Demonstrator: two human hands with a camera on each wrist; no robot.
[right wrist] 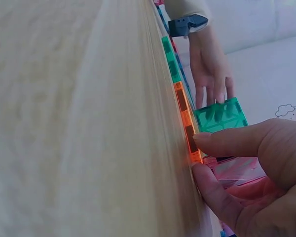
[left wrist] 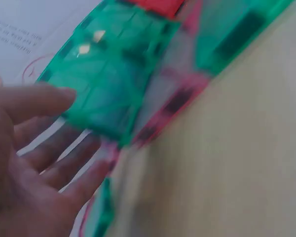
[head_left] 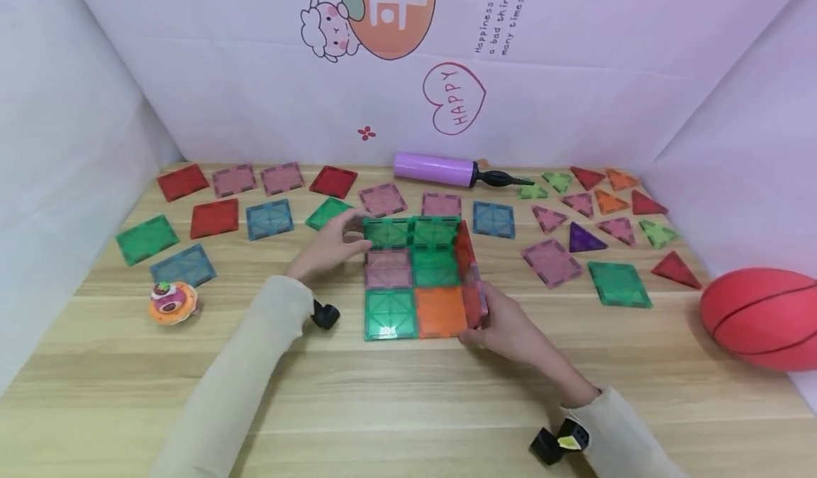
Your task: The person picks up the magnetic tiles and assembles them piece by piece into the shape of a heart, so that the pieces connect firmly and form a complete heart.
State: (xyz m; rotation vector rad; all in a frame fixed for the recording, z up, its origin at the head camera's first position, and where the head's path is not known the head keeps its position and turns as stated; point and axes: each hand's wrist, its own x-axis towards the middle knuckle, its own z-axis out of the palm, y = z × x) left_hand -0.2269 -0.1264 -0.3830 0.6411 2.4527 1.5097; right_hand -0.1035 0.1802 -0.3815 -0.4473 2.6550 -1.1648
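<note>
Four magnetic tiles form a flat base in the head view: pink (head_left: 388, 268), green (head_left: 437, 267), green (head_left: 391, 313) and orange (head_left: 441, 312). Two green tiles (head_left: 389, 232) stand upright along its back. A red tile (head_left: 466, 247) and a pinkish tile (right wrist: 239, 169) make an upright right side. My left hand (head_left: 332, 244) is at the back wall's left end, its thumb overlapping a green tile (left wrist: 106, 74) and its spread fingers beyond the edge. With thumb and finger, my right hand (head_left: 510, 329) pinches the pinkish tile at its front corner, beside the orange tile's edge.
Square tiles, among them a blue one (head_left: 270, 218), lie behind and left. Triangular tiles (head_left: 586, 237) lie at the right. A purple pump (head_left: 435, 169) rests by the back wall, a red ball (head_left: 762, 318) at the right edge, a doughnut-shaped toy (head_left: 173, 303) at the left.
</note>
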